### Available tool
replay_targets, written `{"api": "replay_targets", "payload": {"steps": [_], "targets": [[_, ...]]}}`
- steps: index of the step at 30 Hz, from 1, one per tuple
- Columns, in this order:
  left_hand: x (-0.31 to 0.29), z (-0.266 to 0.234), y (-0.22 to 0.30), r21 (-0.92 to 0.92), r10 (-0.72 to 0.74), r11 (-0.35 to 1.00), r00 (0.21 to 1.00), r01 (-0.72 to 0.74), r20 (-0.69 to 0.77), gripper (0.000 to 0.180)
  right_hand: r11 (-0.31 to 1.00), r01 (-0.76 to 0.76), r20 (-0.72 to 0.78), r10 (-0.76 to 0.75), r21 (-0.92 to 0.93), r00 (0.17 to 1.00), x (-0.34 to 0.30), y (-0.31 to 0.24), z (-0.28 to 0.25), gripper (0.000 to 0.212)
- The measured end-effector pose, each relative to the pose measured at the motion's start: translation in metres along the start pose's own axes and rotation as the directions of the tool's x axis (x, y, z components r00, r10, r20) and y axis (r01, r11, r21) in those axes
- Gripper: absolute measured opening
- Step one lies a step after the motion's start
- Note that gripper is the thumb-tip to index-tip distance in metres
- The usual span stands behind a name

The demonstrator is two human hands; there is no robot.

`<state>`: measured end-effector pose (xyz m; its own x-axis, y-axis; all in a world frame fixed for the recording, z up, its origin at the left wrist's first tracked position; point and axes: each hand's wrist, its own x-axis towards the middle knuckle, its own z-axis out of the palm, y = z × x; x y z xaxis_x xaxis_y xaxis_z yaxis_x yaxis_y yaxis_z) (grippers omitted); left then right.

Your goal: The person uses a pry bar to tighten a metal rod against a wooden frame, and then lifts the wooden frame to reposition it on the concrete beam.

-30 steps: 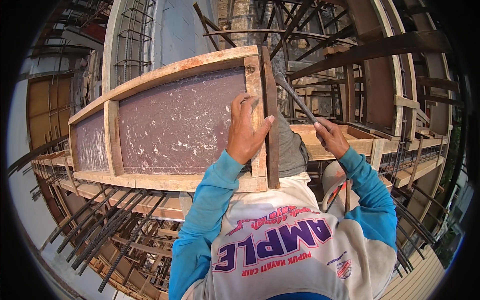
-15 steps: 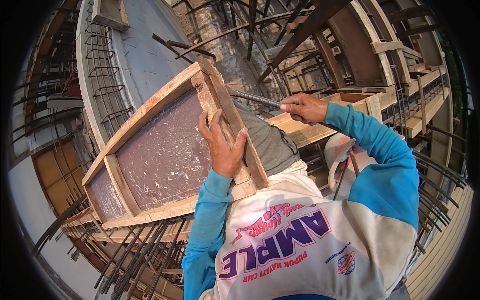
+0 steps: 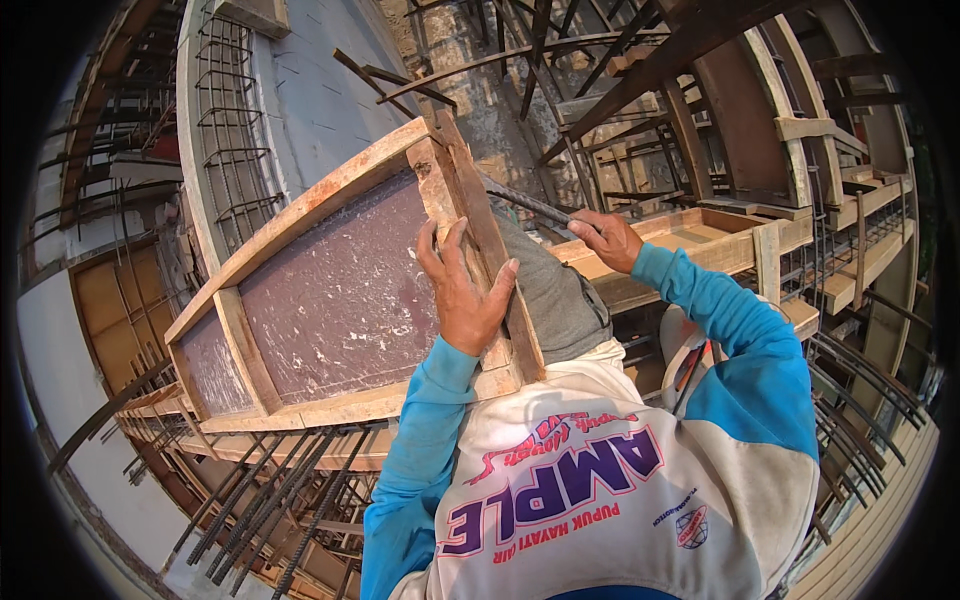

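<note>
My left hand (image 3: pixel 468 295) only presses flat on the formwork panel (image 3: pixel 330 300) while my right hand (image 3: pixel 605 238) grips a rebar rod (image 3: pixel 528 205), so I fear the panel slipping.

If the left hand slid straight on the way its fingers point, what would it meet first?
The left hand lies flat on the wooden form panel, fingers pointing up its end board. Straight on it would likely meet the panel's top corner; depth beyond is unclear.

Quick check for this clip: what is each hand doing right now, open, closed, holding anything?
Left hand: open, fingers spread, pressed flat against the end board of the wooden formwork panel.
Right hand: closed around a steel rebar rod.
</note>
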<state>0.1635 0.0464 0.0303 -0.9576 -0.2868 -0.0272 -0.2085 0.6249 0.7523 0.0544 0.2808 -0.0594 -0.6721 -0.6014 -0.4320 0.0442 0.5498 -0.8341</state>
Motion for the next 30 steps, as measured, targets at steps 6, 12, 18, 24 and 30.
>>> {"api": "replay_targets", "payload": {"steps": [6,12,18,24,30], "targets": [[0.004,0.002,-0.002,-0.039,0.016,0.999,1.0,-0.016,-0.004,0.073,0.987,-0.108,-0.114,0.121,0.116,0.986,-0.019,-0.013,0.033,0.045],[0.008,0.003,-0.006,-0.007,0.014,1.0,0.999,-0.015,-0.04,0.074,0.996,-0.015,-0.146,0.028,0.085,0.989,-0.001,-0.001,0.036,0.046],[0.01,0.006,-0.009,-0.038,-0.004,0.999,0.998,0.002,-0.056,0.074,0.999,-0.029,-0.119,0.034,0.043,0.992,0.01,0.006,0.035,0.047],[0.017,-0.001,-0.006,-0.03,-0.018,0.999,0.999,0.017,-0.028,0.077,0.997,-0.023,-0.093,0.016,-0.075,0.996,0.025,0.001,0.014,0.049],[0.019,0.004,-0.009,-0.007,-0.034,0.999,0.998,0.033,-0.052,0.076,0.974,0.173,-0.125,-0.191,-0.144,0.973,0.044,0.017,0.013,0.041]]}}
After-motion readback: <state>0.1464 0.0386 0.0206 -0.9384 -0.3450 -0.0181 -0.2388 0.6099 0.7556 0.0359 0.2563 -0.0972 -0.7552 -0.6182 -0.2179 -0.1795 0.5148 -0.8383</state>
